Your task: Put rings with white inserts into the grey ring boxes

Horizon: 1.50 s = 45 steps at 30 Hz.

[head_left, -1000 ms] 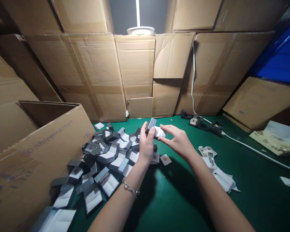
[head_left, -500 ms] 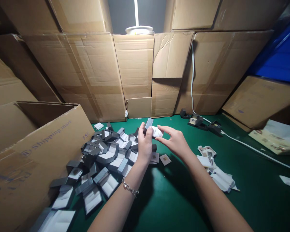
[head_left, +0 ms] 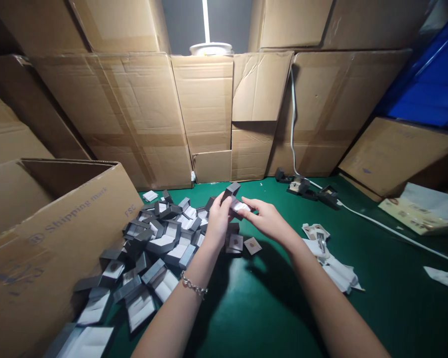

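Left hand (head_left: 217, 220) grip pinching open grey box (head_left: 233, 198); right hand (head_left: 266, 220) grip pinching its white insert (head_left: 242, 206).

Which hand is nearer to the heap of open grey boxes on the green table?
Left. The left hand hangs over the heap's right edge; the right hand is farther right, over bare table.

Small grey box (head_left: 234, 199) half hidden by fingers (head_left: 224, 201), its contents unreadable, shipping carton (head_left: 41, 238) cut off at left edge
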Motion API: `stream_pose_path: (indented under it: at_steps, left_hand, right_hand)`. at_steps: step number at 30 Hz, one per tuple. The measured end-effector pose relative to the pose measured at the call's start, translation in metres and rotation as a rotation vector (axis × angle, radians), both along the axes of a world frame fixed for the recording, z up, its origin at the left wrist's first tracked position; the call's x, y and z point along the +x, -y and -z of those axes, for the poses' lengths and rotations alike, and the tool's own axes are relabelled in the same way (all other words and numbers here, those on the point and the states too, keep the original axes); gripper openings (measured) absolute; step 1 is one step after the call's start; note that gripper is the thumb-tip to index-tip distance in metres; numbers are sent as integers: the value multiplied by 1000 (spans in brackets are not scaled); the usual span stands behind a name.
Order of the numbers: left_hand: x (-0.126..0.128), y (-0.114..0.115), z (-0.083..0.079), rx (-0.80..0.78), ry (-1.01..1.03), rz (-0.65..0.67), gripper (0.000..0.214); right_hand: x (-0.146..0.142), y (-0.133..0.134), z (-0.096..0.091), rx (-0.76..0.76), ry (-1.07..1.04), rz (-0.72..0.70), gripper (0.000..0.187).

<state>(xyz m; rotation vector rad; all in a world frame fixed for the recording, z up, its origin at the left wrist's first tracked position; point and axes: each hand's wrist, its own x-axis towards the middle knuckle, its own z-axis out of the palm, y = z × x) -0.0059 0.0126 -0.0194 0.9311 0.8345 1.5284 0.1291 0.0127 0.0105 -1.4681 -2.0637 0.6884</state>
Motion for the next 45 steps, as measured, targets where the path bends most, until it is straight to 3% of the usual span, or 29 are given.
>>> stream_pose_path:
  at_steps: [2,7,12,21,31,34,40,42,45]
  left_hand:
    - [-3,-1,-4,-25,60,71,24]
    - [-5,-2,-13,-249,227,47,3]
    - [-3,4,-20,-324,305,147,16]
    - [2,14,-28,-319,141,245,23]
    - [-2,10,-25,-317,120,234,24]
    - [-5,11,-25,-312,109,242,22]
    - [-9,10,-28,-296,89,251,20]
    - [-12,9,-27,-278,62,267,21]
    - [-17,5,-24,-262,8,290,19]
  right_hand:
    - [-2,1,0,-38,-65,-21,46]
    - [-13,6,-2,-21,-91,2,38]
    - [-12,7,-5,125,-131,52,25]
    - [-5,3,-3,134,-293,-132,24]
    - [-7,-3,11,539,-205,-200,23]
    - [-9,-4,12,463,-252,-164,26]
    - [0,-3,2,97,-349,-215,32]
    - [3,-2,-1,97,-289,-213,29]
    - [2,1,-2,311,-125,-198,21]
